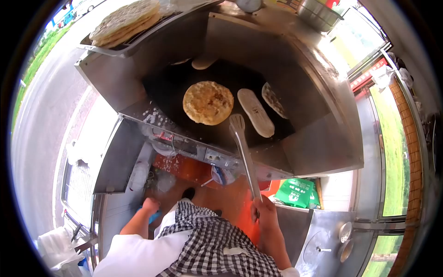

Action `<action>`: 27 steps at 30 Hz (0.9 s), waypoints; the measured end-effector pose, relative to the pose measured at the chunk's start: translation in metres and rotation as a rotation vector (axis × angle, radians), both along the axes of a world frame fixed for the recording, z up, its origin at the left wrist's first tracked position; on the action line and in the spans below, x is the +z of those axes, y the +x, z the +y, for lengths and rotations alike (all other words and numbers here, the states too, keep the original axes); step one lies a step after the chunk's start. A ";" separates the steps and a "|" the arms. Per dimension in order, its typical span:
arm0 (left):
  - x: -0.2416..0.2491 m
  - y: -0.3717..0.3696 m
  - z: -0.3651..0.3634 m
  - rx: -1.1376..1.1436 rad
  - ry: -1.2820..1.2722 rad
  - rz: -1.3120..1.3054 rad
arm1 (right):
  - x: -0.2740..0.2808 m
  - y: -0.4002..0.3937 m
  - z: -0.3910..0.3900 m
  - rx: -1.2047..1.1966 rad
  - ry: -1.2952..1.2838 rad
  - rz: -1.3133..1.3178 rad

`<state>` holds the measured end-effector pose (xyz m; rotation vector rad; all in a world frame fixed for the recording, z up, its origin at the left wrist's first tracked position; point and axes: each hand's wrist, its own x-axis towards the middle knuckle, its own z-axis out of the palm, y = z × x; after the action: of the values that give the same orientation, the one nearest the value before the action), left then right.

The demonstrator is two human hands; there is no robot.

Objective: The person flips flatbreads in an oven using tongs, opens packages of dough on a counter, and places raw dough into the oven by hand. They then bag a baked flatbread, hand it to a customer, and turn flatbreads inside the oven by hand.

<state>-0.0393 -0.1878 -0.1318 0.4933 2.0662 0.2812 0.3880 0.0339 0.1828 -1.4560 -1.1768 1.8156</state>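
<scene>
My right hand (264, 212) is wrapped round the handle end of long metal tongs (245, 147), which reach up over the dark griddle (217, 74). Their tips are close to a round, browned flatbread (208, 103). Just right of the tips lies a pale, oblong flatbread (256, 112), and beyond it a darker-spotted flatbread (274, 100). Another pale piece of dough (203, 62) is at the back of the griddle. My left hand (150, 206) hangs low at my side, fingers curled, with something blue (155, 216) right behind it; what it holds is unclear.
Metal walls (318, 138) surround the griddle. At the upper left, a stack of flatbreads (127, 22) rests on a rack tray (131, 46). A steel pot (318, 15) stands at the back right. Below right are a green bag (295, 193) and a metal counter (330, 226) with round lids.
</scene>
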 end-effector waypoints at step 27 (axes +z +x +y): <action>0.065 0.123 0.309 0.277 0.468 -0.897 | 0.015 -0.067 -0.057 -0.244 0.015 -0.054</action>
<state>0.0840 0.1216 -0.0668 0.2673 1.1697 0.9706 0.3209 -0.0226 0.1978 -1.5736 -0.9868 1.6076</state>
